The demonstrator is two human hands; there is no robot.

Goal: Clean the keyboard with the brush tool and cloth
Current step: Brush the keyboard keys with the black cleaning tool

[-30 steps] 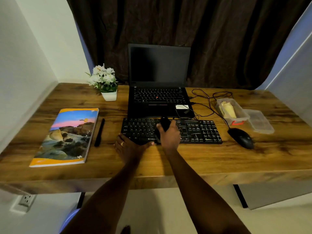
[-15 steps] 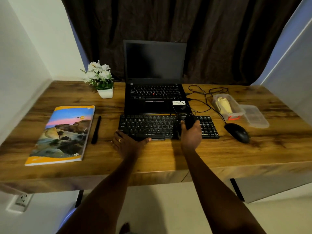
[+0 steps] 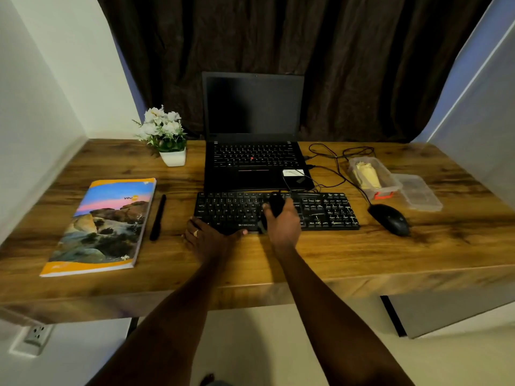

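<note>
A black keyboard [image 3: 328, 210] lies on the wooden desk [image 3: 362, 254] in front of the laptop. My right hand [image 3: 282, 221] grips a black brush tool [image 3: 276, 206] and holds it over the middle keys. My left hand [image 3: 207, 236] rests flat at the keyboard's front left corner, thumb along its front edge. A yellow cloth [image 3: 366, 176] sits folded in a clear plastic box [image 3: 374, 178] at the right rear.
An open black laptop [image 3: 253, 151] stands behind the keyboard, cables [image 3: 334, 162] trailing right. A black mouse [image 3: 388, 218] and a clear lid [image 3: 418, 195] lie to the right. A colourful book [image 3: 103, 227], a black pen [image 3: 158, 217] and a potted white flower [image 3: 165, 135] are on the left.
My right hand with the brush swept right across the keys half a second ago and is now back over the middle. My left hand stayed at the front left corner.
</note>
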